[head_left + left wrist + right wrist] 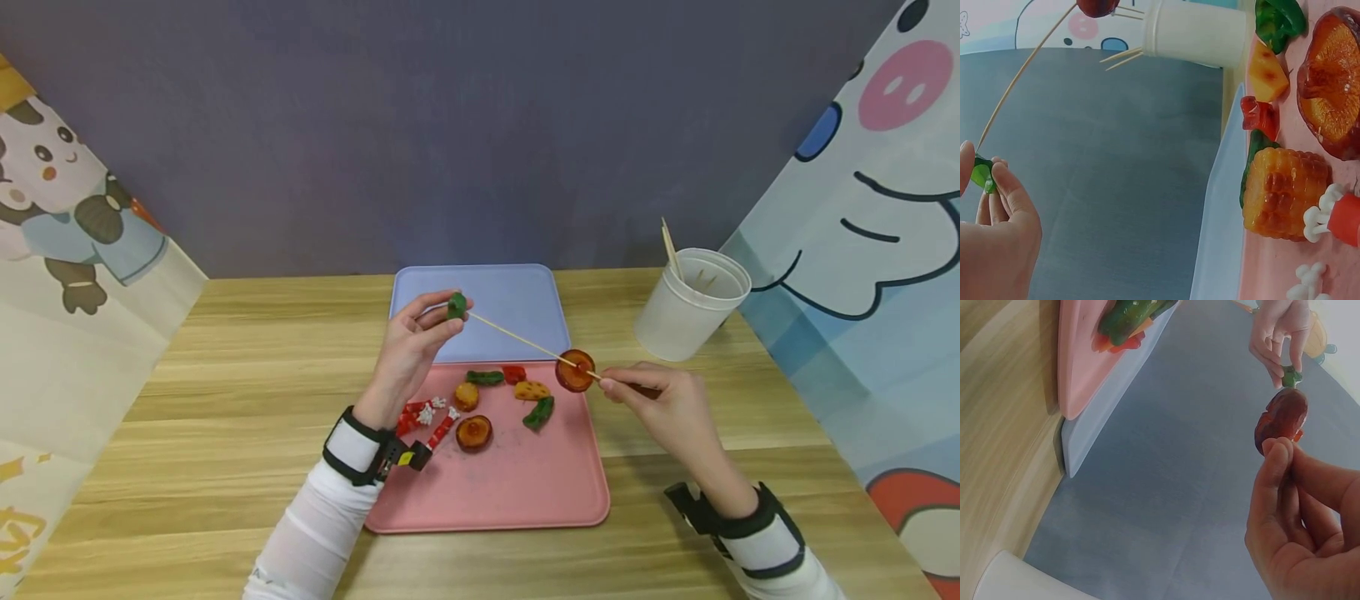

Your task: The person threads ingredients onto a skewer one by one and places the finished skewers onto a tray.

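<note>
Wooden skewer, one, spans between your hands above two trays: blue tray far, pink tray near. Your left hand pinches one green piece at its tip; your right hand pinches the butt beside one threaded mushroom slice. One white cup far right.

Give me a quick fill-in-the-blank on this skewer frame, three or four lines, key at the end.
1. The left hand pinches a small ____ piece at the tip of the skewer.
2. The right hand holds the skewer's other end, just behind a round ____ slice threaded on it.
3. The loose food pieces lie on the ____ tray.
4. Spare sticks stand in the white ____.

Missing words: green; orange-brown; pink; cup
</note>
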Action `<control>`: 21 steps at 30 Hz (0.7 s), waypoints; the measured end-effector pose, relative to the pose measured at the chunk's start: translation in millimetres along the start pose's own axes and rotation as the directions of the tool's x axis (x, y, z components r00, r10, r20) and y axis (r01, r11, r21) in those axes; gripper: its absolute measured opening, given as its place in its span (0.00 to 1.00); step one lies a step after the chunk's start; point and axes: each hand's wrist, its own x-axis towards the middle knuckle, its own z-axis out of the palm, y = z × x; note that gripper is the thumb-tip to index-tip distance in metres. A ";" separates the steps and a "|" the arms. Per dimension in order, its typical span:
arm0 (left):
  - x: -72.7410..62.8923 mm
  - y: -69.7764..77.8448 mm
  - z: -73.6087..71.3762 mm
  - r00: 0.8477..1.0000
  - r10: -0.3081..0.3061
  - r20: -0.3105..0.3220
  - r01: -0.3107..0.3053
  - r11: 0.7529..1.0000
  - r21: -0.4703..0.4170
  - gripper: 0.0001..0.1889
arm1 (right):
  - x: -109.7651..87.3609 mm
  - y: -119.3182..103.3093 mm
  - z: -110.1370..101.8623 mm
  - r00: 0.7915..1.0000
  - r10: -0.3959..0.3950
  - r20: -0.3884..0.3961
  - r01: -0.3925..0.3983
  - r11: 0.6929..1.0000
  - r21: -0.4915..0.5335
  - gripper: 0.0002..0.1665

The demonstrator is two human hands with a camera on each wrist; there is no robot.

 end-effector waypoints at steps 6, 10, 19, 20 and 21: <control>-0.3 0.5 1.4 1.000 -0.011 -0.013 0.011 1.000 0.007 0.17 | -0.3 -0.2 -0.2 1.000 0.000 0.004 0.000 1.000 -0.002 0.06; -0.1 0.3 1.9 0.999 -0.021 -0.032 0.022 1.000 0.020 0.17 | -0.7 0.3 0.4 1.000 0.006 0.011 -0.006 1.000 -0.001 0.06; -1.3 -0.1 2.7 0.999 -0.031 -0.027 0.032 0.999 0.026 0.17 | -0.2 1.7 1.5 1.000 0.004 0.012 -0.004 1.000 -0.008 0.06; -1.5 -0.1 2.9 0.999 -0.033 -0.026 0.034 0.999 0.026 0.17 | -0.3 2.0 1.7 1.000 -0.001 0.011 0.001 1.000 -0.008 0.05; -1.6 -0.2 2.8 0.999 -0.035 -0.025 0.036 0.999 0.025 0.17 | -0.3 2.4 1.8 1.000 -0.005 0.011 0.005 1.000 -0.006 0.05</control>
